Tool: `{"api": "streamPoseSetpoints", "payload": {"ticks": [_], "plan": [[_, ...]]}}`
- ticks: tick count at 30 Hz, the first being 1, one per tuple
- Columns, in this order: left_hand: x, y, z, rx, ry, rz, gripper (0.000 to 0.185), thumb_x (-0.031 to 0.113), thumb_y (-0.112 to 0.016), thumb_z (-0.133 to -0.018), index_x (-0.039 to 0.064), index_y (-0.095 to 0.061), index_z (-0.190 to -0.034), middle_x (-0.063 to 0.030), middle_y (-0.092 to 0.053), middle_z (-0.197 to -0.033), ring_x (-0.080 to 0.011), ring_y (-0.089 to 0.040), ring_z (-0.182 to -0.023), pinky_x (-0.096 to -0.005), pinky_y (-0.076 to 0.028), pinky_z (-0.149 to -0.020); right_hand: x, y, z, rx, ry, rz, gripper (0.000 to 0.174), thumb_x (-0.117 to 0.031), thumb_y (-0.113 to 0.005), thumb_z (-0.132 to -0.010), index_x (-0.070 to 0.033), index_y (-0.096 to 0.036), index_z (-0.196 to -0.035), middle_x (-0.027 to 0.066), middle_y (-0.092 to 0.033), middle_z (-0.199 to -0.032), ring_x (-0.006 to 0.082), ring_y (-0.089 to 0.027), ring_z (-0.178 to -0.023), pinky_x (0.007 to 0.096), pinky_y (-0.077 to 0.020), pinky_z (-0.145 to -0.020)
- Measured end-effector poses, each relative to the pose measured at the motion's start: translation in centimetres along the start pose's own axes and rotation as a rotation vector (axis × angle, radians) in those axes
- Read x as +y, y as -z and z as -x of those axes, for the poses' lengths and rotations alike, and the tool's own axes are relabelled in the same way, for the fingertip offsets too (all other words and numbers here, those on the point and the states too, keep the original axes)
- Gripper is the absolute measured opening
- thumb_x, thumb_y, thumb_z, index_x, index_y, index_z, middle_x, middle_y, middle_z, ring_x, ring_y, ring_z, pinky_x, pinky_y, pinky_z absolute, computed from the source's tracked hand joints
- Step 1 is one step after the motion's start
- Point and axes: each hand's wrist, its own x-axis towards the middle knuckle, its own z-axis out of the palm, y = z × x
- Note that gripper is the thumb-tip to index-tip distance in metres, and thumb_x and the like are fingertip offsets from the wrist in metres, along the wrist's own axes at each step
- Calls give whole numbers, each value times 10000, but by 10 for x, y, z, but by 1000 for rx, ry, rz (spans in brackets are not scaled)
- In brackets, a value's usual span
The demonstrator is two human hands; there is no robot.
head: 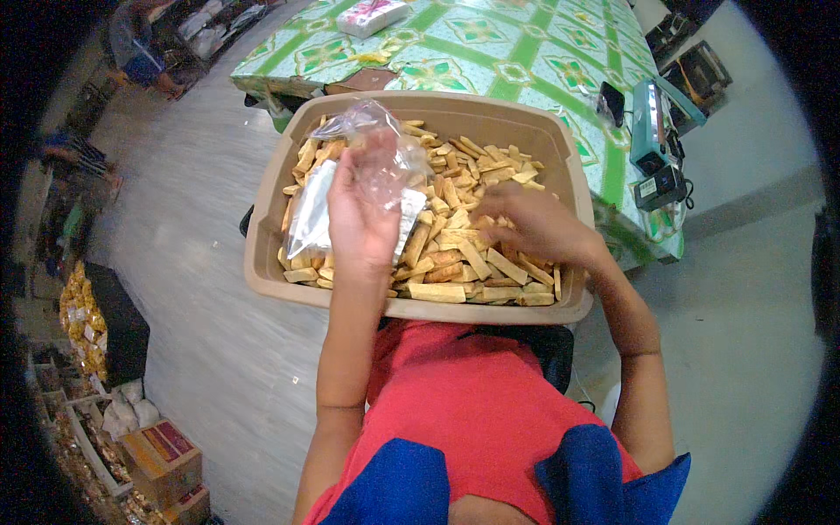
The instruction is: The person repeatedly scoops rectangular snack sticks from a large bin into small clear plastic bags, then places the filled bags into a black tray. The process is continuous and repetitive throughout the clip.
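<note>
A tan plastic tub (420, 314) sits before me, holding a heap of pale yellow wood-like sticks (453, 259). Over its left half, my left hand (364, 203) holds a clear plastic bag (394, 164), palm up. Whether anything is inside that bag is hard to tell. More clear plastic bags (312, 216) lie flat on the sticks beneath this hand. My right hand (535, 220), blurred, hovers at or just above the sticks on the tub's right side with its fingers bent. I cannot tell whether it grips a stick.
Behind the tub stands a table with a green patterned cloth (459, 72). On it are a white pack (372, 16), a phone (611, 104) and a teal bag sealer (650, 125) beside a black adapter (659, 188). Cardboard boxes (161, 459) and people (134, 46) are at left.
</note>
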Motion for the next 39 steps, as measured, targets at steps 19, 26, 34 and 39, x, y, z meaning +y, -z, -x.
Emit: {"api": "streamPoseSetpoints", "payload": {"ticks": [19, 26, 34, 39], "plan": [[-54, -30, 35, -30, 2, -233, 305, 282, -357, -963, 53, -500, -1104, -123, -608, -1010, -207, -592, -907, -331, -490, -809, -82, 10, 23, 838, 281, 253, 203, -57, -735, -632, -85, -688, -827, 149, -528, -1206, 276, -500, -1066, 364, -445, -871], [-72, -51, 58, 39, 24, -236, 379, 428, -367, -956, 84, -512, -1017, -35, -568, -853, -172, -571, -815, -312, -492, -750, -72, -14, 20, 836, 132, 322, 154, -92, -694, -614, -46, -657, -757, 105, -478, -1290, 316, -449, -1144, 433, -375, -944], [-90, -32, 64, -39, 84, -297, 396, 439, -359, -954, 73, -508, -984, -29, -541, -794, -155, -532, -766, -283, -460, -733, -64, -22, 36, 794, 28, 393, 187, -99, -657, -666, -83, -652, -852, 86, -543, -1201, 267, -516, -1062, 419, -405, -893], [-77, -11, 52, -110, 143, -119, 329, 303, -359, -975, 33, -498, -1101, -115, -567, -1049, -217, -538, -1007, -346, -455, -912, -44, -4, 48, 829, -87, -68, 195, -117, -654, -721, -87, -666, -913, 84, -591, -1082, 251, -559, -976, 364, -458, -810]]}}
